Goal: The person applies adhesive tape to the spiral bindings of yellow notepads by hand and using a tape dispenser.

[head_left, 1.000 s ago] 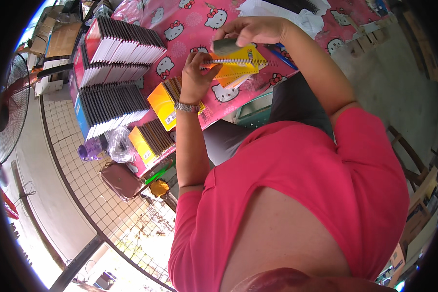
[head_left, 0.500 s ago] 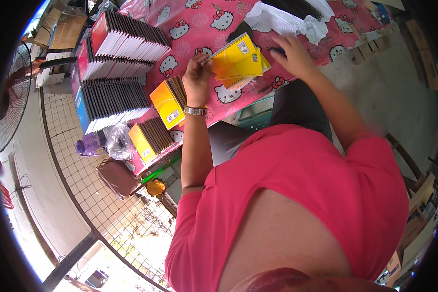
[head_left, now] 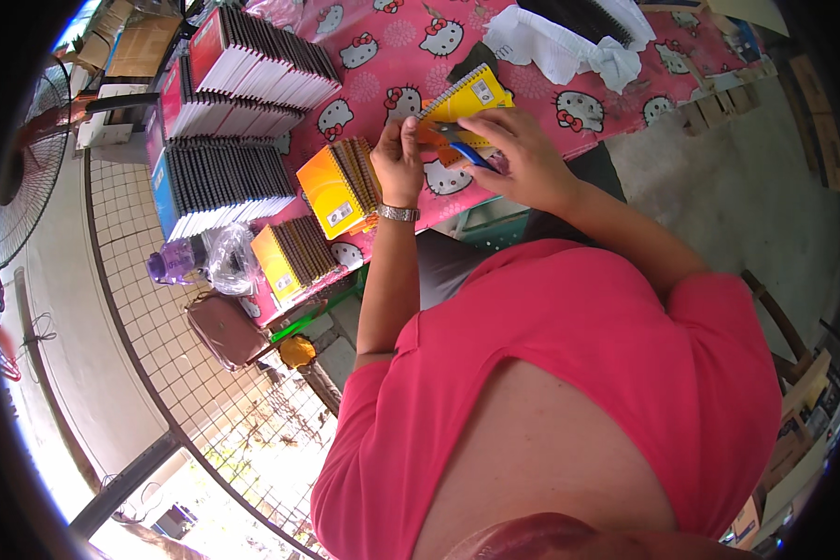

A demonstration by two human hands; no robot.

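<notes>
A yellow spiral notebook [head_left: 483, 91] lies at the near edge of the table, partly over other orange and yellow notebooks. My left hand [head_left: 399, 163] pinches its lower left corner, at the end of the coil. My right hand [head_left: 523, 159] is closed around blue-handled pliers [head_left: 476, 156]. Their grey jaws are close to my left fingertips, at the coil's end. Whether the jaws touch the wire is too small to tell. Left of my left hand stands a row of yellow spiral notebooks [head_left: 331, 194], with a second yellow stack [head_left: 285, 257] nearer me.
Tall stacks of black-coiled notebooks [head_left: 229, 182] fill the table's left side. A purple bottle [head_left: 173, 261], clear plastic bag [head_left: 233, 261] and brown pouch [head_left: 224, 331] are near that edge. White paper with black coils [head_left: 569, 47] lies at the back. A fan [head_left: 33, 168] stands far left.
My right hand has moved left with the pliers, bringing them to the notebook's coil end. The yellow notebook now lies lower, and my left hand has shifted down to its corner.
</notes>
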